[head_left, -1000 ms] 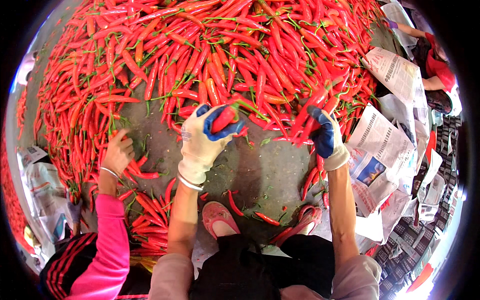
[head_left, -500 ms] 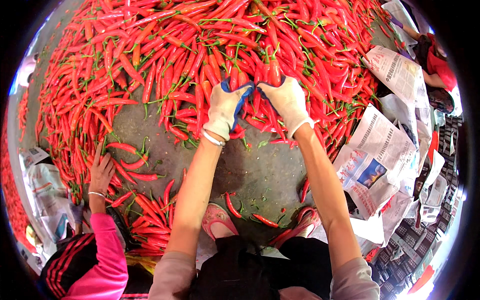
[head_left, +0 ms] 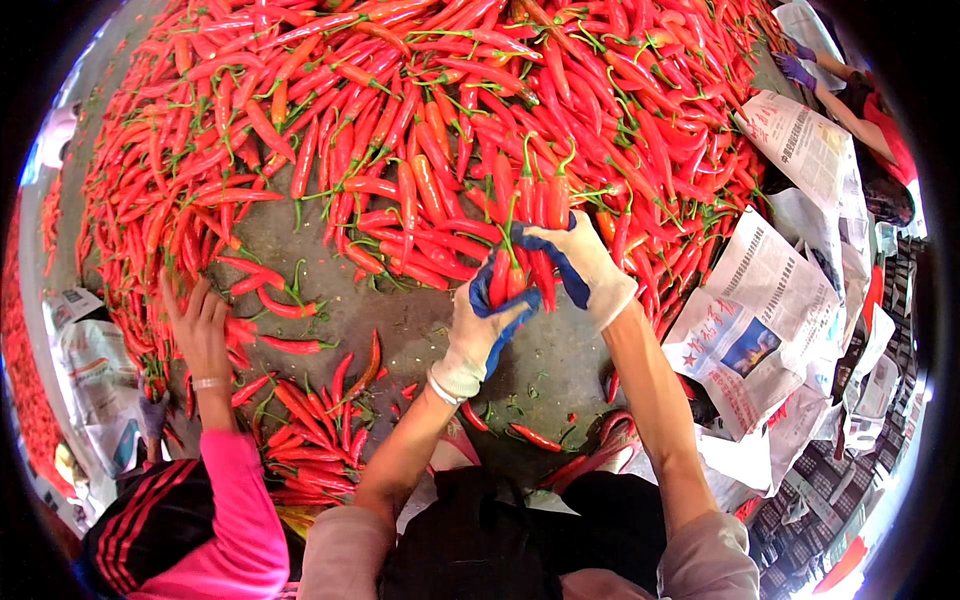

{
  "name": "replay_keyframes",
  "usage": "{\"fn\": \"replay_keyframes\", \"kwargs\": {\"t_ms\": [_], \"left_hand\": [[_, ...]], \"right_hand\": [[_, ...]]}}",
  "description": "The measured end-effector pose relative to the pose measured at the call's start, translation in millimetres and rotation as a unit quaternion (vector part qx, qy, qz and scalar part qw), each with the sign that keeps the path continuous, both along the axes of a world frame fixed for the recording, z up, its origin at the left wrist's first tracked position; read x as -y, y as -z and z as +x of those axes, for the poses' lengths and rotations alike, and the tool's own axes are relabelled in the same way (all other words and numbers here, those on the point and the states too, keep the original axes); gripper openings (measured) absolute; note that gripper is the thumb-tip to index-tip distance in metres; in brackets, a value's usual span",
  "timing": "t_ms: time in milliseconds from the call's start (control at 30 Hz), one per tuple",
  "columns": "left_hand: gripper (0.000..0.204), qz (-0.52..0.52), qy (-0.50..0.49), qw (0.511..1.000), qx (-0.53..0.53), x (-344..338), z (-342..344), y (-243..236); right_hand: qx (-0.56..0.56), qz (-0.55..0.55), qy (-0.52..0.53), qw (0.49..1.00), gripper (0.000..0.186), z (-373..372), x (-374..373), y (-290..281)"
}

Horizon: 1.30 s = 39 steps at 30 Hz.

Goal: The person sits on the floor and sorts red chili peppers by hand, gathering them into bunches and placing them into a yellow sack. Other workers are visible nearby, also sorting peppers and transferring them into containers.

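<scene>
White gloves with blue palms cover both my hands, in front of a large heap of red chili peppers (head_left: 430, 190). My left hand (head_left: 470, 335) is wrapped round red chilies (head_left: 498, 280), their green stems pointing up. Close beside it and slightly higher, my right hand (head_left: 588, 265) grips a small bunch of chilies (head_left: 540, 200), with stems upward and red tips hanging below the fingers. The two bunches nearly touch, and the gloves hide part of each.
At left, a co-worker's bare hand (head_left: 200, 325) reaches into the heap's edge. Loose chilies (head_left: 310, 430) lie on the grey floor (head_left: 340, 300) near my feet. Newspaper sheets (head_left: 755, 320) spread along the right. Another person's gloved hand (head_left: 795, 70) shows at the far right.
Both my hands have drawn back toward me, the left lower and turned, and chilies now show in their grip. The co-worker's hand at left has shifted slightly.
</scene>
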<state>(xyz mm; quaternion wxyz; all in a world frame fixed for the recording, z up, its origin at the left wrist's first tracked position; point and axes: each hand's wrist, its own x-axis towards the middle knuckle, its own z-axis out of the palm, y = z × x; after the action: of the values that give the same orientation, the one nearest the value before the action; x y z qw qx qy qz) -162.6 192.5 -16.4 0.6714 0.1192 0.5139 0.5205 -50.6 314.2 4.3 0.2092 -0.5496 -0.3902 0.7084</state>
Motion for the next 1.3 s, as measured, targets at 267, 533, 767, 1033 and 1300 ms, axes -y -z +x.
{"fn": "replay_keyframes", "kwargs": {"t_ms": [267, 533, 767, 1033, 1300], "left_hand": [[0.037, 0.180, -0.037, 0.979, 0.088, 28, -49, -15], [0.037, 0.216, 0.098, 0.793, -0.561, -104, -37, -52], [0.041, 0.240, 0.304, 0.544, -0.745, -150, -22, 18], [0.036, 0.094, 0.062, 0.951, -0.287, -68, -35, -58], [0.048, 0.018, 0.114, 0.993, 0.005, 1, 40, -24]], "right_hand": [[0.027, 0.066, -0.108, 0.992, 0.061, 87, 39, -25], [0.093, 0.100, 0.258, 0.956, 0.042, 188, 87, -43], [0.140, 0.140, 0.424, 0.884, 0.024, 213, 110, -13], [0.155, 0.149, 0.236, 0.948, 0.050, 122, 114, -3], [-0.032, 0.039, 0.255, 0.966, 0.041, 69, 131, -9]]}}
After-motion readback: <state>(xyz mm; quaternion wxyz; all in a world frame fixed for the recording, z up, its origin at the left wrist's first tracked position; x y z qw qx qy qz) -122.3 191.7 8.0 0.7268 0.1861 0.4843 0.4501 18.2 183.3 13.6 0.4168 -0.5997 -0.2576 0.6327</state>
